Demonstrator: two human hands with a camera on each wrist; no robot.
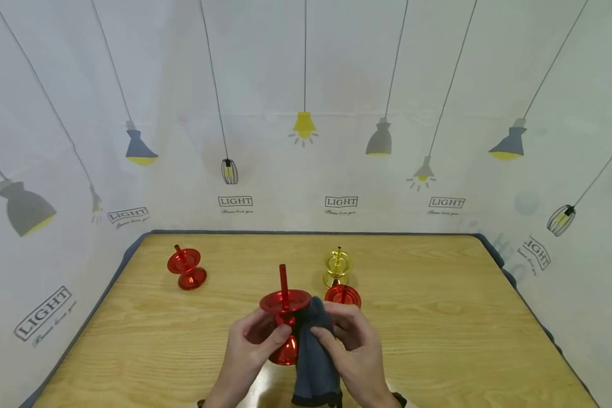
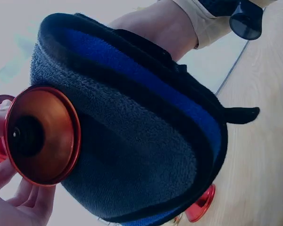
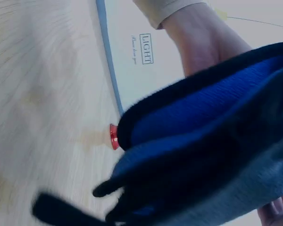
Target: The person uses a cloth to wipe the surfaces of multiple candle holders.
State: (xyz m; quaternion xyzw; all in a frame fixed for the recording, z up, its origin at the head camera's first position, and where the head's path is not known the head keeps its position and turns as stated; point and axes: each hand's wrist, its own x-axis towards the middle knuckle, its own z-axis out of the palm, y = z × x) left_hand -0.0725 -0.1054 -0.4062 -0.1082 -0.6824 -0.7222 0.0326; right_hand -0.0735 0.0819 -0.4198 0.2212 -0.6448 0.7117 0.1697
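Note:
In the head view my left hand (image 1: 250,343) grips a shiny red candle holder (image 1: 284,303) by its narrow waist, thumb across the front. The holder stands upright, with a wide dish, a tall spike and a round base. Its hollow underside (image 2: 54,136) faces the left wrist camera. My right hand (image 1: 357,340) pinches a folded dark blue-grey cloth (image 1: 315,362), thumb in front. That cloth hangs down right beside the holder's dish and base. In the right wrist view the cloth (image 3: 217,141) shows its brighter blue inner side and covers most of the fingers.
Another red candle holder (image 1: 186,266) stands at the table's back left. Behind my right hand are a gold candle holder (image 1: 336,266) and a further red one (image 1: 343,294), partly hidden. The wooden table (image 1: 438,317) is bordered by a white lamp-print curtain (image 1: 306,187).

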